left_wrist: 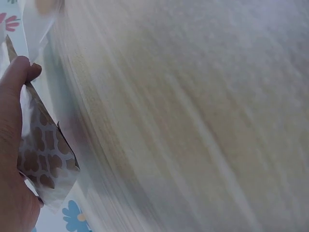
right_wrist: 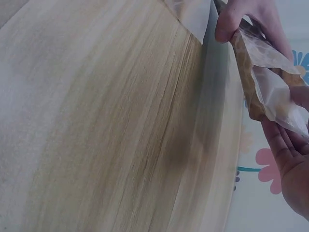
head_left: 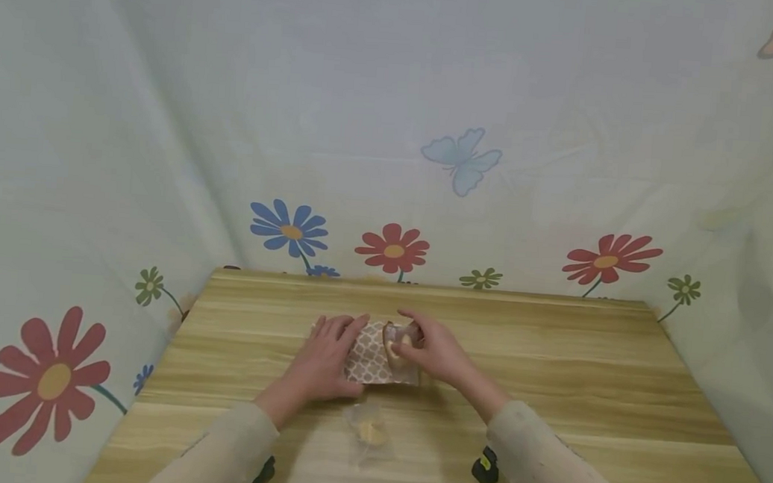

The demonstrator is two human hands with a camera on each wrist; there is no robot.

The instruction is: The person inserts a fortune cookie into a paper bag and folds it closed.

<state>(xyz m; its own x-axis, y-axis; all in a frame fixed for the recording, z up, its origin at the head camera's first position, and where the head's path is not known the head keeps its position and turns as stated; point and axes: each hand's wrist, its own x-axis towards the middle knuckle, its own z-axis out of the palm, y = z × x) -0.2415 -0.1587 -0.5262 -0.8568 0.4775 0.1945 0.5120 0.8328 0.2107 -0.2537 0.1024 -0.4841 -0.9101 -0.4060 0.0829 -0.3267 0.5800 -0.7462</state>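
A brown-and-white patterned paper bag (head_left: 368, 354) lies mid-table, its mouth toward the right. My left hand (head_left: 326, 358) grips the bag, with the thumb along the near edge and the fingers at the far side. At the bag's mouth, my right hand (head_left: 438, 348) pinches a clear plastic packet (right_wrist: 273, 92) with pale contents. In the right wrist view the packet is partly inside the bag, and the fingers reach under the bag's edge. How deep the packet sits is hidden. A second clear packet (head_left: 370, 430) with a yellowish piece in it rests on the table nearer me.
The wood-grain table (head_left: 573, 359) runs back to a light cloth backdrop (head_left: 538, 95) printed with flowers and butterflies. Dark wrist devices (head_left: 486, 468) show beneath the forearms.
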